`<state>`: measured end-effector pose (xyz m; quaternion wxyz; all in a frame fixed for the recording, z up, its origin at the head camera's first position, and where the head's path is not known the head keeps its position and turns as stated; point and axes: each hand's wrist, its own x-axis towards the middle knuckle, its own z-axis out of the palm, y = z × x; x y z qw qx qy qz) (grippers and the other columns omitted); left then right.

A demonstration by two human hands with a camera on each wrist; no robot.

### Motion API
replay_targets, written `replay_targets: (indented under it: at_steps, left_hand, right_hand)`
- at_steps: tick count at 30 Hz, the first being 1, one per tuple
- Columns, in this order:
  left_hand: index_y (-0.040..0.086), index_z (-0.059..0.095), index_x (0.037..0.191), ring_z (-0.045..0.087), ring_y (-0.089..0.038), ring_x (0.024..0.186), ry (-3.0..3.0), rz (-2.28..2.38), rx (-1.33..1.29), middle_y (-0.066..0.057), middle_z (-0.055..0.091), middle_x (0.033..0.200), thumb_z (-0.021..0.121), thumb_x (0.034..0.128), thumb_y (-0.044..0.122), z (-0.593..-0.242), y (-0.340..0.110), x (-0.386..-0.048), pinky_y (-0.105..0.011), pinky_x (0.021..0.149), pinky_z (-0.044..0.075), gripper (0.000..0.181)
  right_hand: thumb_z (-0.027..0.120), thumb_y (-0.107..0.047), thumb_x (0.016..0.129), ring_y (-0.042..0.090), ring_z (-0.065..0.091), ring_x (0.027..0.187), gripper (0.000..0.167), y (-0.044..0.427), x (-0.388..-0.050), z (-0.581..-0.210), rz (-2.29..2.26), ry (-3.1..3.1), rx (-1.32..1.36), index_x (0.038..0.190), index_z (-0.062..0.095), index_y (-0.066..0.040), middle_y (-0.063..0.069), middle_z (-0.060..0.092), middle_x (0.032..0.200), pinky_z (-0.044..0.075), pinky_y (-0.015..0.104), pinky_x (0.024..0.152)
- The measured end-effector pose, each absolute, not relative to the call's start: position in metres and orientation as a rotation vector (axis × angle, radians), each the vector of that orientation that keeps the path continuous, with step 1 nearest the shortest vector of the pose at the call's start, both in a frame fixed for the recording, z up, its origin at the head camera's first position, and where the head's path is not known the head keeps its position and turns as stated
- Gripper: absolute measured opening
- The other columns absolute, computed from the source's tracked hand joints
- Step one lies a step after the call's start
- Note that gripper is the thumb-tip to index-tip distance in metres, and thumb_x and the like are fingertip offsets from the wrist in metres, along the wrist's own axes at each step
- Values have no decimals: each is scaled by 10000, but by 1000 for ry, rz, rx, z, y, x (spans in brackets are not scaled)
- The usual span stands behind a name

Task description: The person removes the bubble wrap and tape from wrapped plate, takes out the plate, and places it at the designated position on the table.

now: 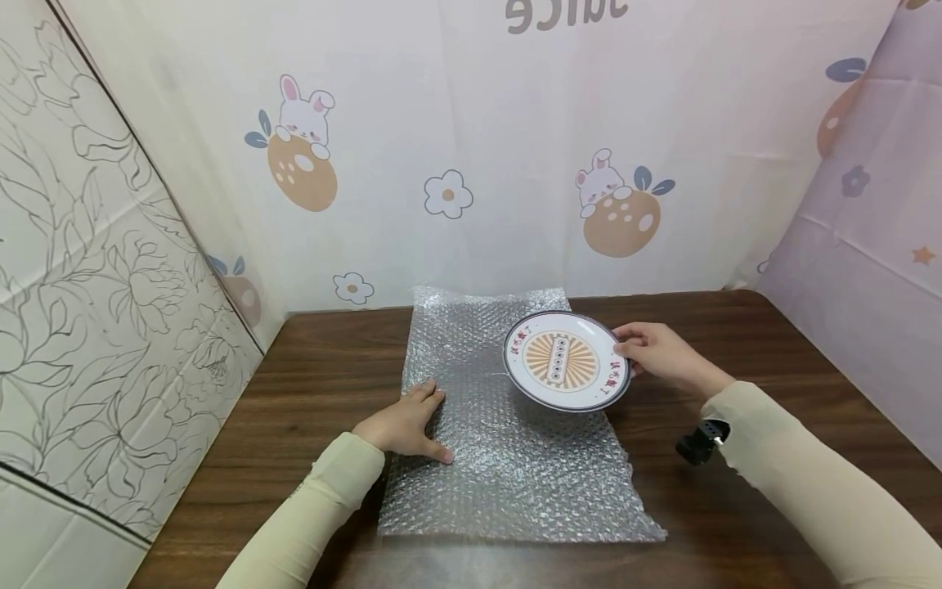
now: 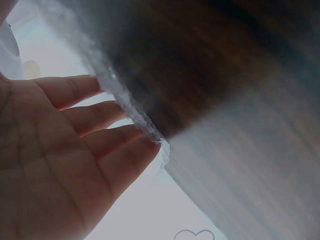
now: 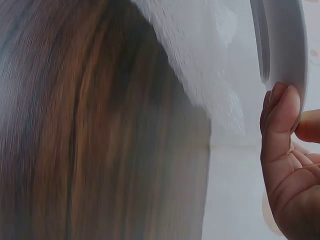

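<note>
A white plate [image 1: 530, 384] with a dark rim, an orange sunburst and red characters is tilted above a sheet of bubble wrap [image 1: 471, 483]. My right hand [image 1: 658, 352] pinches the plate's right rim, thumb on top and fingers beneath. In the right wrist view, the plate's edge [image 3: 290, 45] stands between thumb and curled fingers of the right hand [image 3: 295, 165]. At the bubble wrap's left edge, my left hand [image 1: 405, 421] rests with spread fingers. The left wrist view has the straight fingers of the left hand [image 2: 65, 145] against the wrap's edge [image 2: 127, 102].
The sheet lies on a dark wooden table [image 1: 316, 384] and reaches its back edge. Behind stands a white curtain [image 1: 500, 229] with rabbit and flower prints. A floral panel [image 1: 110, 270] borders the left side. A black wrist device [image 1: 699, 446] hangs under the right sleeve.
</note>
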<state>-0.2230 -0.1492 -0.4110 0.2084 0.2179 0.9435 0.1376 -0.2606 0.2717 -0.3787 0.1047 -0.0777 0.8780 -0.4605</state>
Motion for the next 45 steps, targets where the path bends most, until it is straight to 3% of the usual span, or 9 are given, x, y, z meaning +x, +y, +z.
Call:
replay_targets:
  at_steps: [10,17,26,38,45]
  left_hand:
    - [99,211,1570,100,-354,1523,2612,387,577,-116,69,1658,781,744,573,-408,-149,-221,-542,1197,240,1110]
    - [85,219,1566,110,-375,1518,2612,399,580,-128,76,1657,791,740,558,-408,-149,-220,-555,1190,245,1110]
    - [78,219,1565,110,-387,1514,2608,416,572,-144,76,1654,786,744,562,-410,-150,-219,-555,1190,246,1110]
    - [85,213,1567,101,-391,1514,2607,410,586,-136,72,1655,785,738,573,-409,-150,-221,-557,1192,240,1119]
    - [77,220,1564,105,-380,1516,2616,398,582,-143,79,1653,782,738,579,-410,-149,-222,-540,1199,236,1118]
  right_hand:
    - [517,-221,1022,62,644,773,514,315,-253,-372,-1268,2710,-94,1401,416,112,258,668,1149,595,334,701]
    - [486,-265,1032,30,621,752,545,347,-252,-378,-1223,2739,-1,1412,394,115,151,697,1064,588,320,701]
    - [468,-302,1034,50,593,763,586,379,-251,-392,-1172,2729,91,1426,362,121,108,680,1040,565,309,685]
    - [454,-272,1036,21,560,787,596,411,-248,-408,-1147,2711,167,1415,331,171,251,612,1164,546,258,682]
    - [453,-302,1031,35,565,831,637,422,-248,-418,-1134,2673,225,1431,301,171,385,436,1334,549,240,690]
